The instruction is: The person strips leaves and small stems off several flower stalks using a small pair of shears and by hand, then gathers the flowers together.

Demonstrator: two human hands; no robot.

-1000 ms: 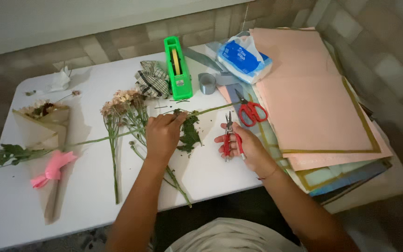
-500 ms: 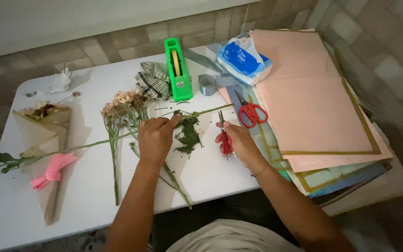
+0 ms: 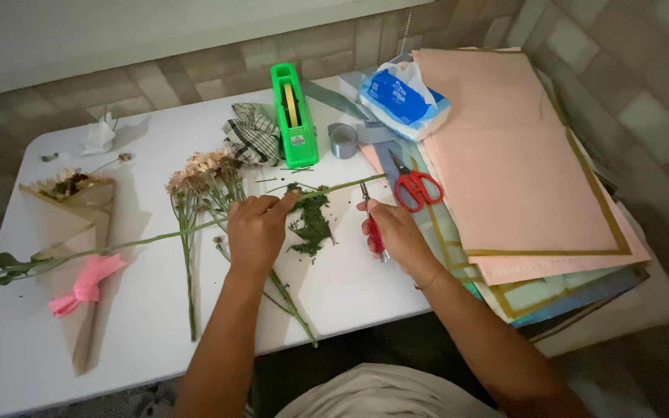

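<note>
My left hand (image 3: 258,230) presses a long green stem (image 3: 156,236) against the white table (image 3: 141,340); the stem runs from leaves at the far left to a tip near the scissors. My right hand (image 3: 393,232) grips red-handled pruning shears (image 3: 373,224), their blades pointing up at the stem's right end. A small pile of cut green leaves (image 3: 311,220) lies between my hands. Pale daisy-like flowers (image 3: 199,174) on thin stems lie just left of my left hand.
A green tape dispenser (image 3: 292,116), checked cloth (image 3: 251,135), grey ribbon roll (image 3: 343,140), tissue pack (image 3: 404,97) and red scissors (image 3: 416,186) sit behind. Stacked pink and coloured paper sheets (image 3: 520,170) fill the right. A paper-wrapped bouquet with pink bow (image 3: 79,232) lies left.
My left hand slid left along the stem and the stem shifted with it. My right hand with the shears moved left, toward the stem's end.
</note>
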